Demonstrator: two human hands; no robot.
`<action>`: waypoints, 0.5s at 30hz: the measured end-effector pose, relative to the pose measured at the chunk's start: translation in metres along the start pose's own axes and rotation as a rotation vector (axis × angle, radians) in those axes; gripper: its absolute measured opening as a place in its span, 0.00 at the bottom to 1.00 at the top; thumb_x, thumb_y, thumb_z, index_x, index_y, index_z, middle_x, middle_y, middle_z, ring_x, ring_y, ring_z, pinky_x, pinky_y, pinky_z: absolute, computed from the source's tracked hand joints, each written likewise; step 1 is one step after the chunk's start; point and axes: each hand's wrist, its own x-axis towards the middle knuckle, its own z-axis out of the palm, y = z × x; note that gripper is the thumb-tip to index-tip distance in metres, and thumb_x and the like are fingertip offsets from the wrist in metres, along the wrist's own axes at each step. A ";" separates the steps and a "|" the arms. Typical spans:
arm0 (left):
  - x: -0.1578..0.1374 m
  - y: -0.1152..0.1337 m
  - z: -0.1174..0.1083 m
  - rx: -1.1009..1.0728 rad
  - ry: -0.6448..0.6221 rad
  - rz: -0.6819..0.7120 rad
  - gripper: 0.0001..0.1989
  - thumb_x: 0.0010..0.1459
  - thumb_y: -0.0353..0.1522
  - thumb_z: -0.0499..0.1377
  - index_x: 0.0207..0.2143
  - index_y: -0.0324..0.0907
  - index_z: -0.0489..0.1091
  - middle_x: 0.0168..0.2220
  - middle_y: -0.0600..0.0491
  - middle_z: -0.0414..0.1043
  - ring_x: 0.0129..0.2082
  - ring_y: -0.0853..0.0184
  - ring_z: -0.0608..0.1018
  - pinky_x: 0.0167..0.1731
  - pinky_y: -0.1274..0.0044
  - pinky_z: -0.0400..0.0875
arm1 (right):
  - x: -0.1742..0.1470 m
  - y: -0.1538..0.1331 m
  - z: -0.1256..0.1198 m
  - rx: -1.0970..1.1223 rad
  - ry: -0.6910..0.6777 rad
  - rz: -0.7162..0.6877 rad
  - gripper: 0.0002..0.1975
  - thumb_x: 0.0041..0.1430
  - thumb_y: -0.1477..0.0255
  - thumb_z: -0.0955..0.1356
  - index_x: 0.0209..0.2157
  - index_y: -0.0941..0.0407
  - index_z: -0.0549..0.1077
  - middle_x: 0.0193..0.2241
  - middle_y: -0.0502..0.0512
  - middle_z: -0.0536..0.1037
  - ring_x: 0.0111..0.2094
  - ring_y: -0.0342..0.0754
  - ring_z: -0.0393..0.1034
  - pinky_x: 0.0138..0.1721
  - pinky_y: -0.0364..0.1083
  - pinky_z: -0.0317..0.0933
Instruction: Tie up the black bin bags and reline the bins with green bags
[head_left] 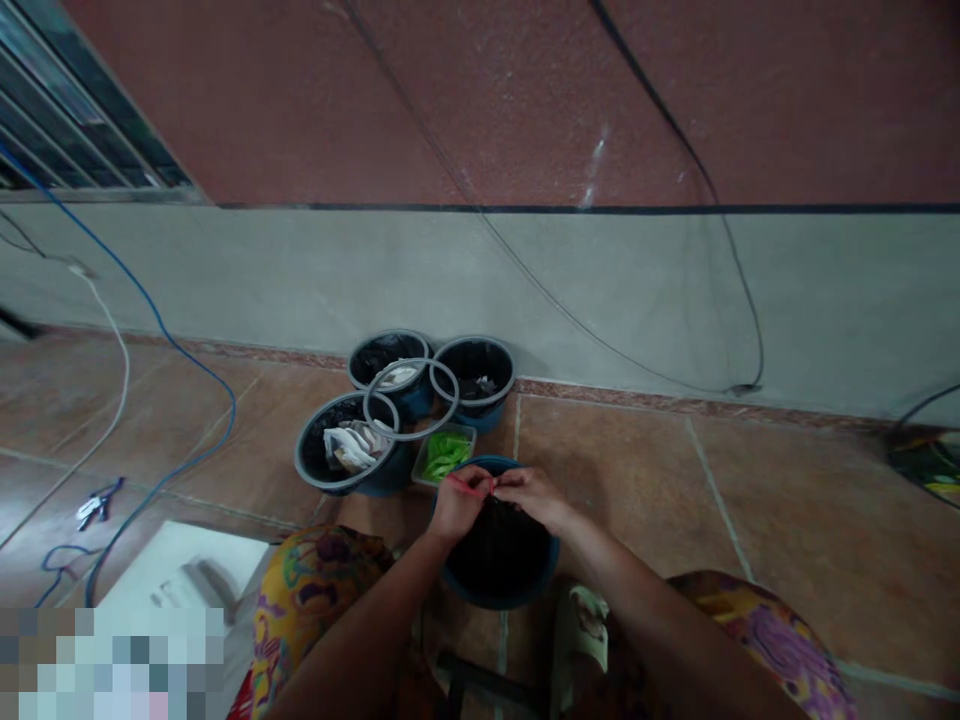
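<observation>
Pinching a thin red strip [466, 486] in the head view, the left hand [459, 505] and the right hand [529, 496] meet fingertip to fingertip over the far rim of a round blue bin [501, 604]. Both hands are closed at the fingertips, the left with the strip across its fingers, the right on the strip's near end. The strip's long axis runs sideways, roughly along the floor's wall edge, dipping slightly toward the right hand; whether it is looped or knotted is too small to tell. The bin stands upright on the tiled floor [615, 450], mouth facing up, its upright axis seen almost end-on; its inside is dark.

Nearer the floor's wall edge stand three more upright bins: a front left bin [306, 473], a back left bin [415, 402] and a right-hand bin [491, 413]. A loose grey ring [411, 437] overlaps their rims. Between these and the blue bin sits a clear box [472, 440] with green pieces [445, 454] inside.
</observation>
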 end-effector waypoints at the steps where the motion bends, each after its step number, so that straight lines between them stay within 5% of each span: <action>1: 0.001 0.000 0.000 -0.044 -0.007 -0.026 0.07 0.54 0.33 0.59 0.26 0.41 0.74 0.27 0.54 0.75 0.29 0.68 0.75 0.32 0.78 0.67 | 0.000 0.000 0.000 -0.013 0.018 0.004 0.12 0.43 0.64 0.71 0.28 0.58 0.78 0.22 0.48 0.74 0.25 0.41 0.62 0.29 0.42 0.55; 5: 0.004 -0.001 -0.002 -0.168 -0.048 -0.093 0.07 0.51 0.35 0.61 0.26 0.40 0.75 0.26 0.54 0.75 0.26 0.70 0.73 0.30 0.78 0.66 | -0.001 -0.004 -0.004 -0.109 0.066 0.026 0.11 0.46 0.65 0.69 0.28 0.57 0.78 0.23 0.49 0.75 0.26 0.42 0.65 0.30 0.42 0.56; 11: 0.004 -0.003 -0.002 -0.157 -0.164 -0.056 0.08 0.52 0.35 0.61 0.25 0.39 0.76 0.23 0.55 0.72 0.23 0.72 0.69 0.26 0.79 0.63 | -0.001 -0.020 -0.010 -0.585 0.221 -0.147 0.08 0.50 0.72 0.65 0.25 0.56 0.77 0.26 0.53 0.78 0.30 0.45 0.69 0.35 0.43 0.56; 15: 0.003 -0.001 -0.001 -0.170 -0.160 -0.080 0.10 0.53 0.37 0.61 0.27 0.39 0.77 0.21 0.55 0.71 0.22 0.72 0.68 0.24 0.79 0.62 | 0.000 -0.019 -0.007 -0.352 0.246 -0.055 0.08 0.50 0.73 0.64 0.21 0.57 0.72 0.20 0.50 0.72 0.25 0.42 0.64 0.28 0.42 0.53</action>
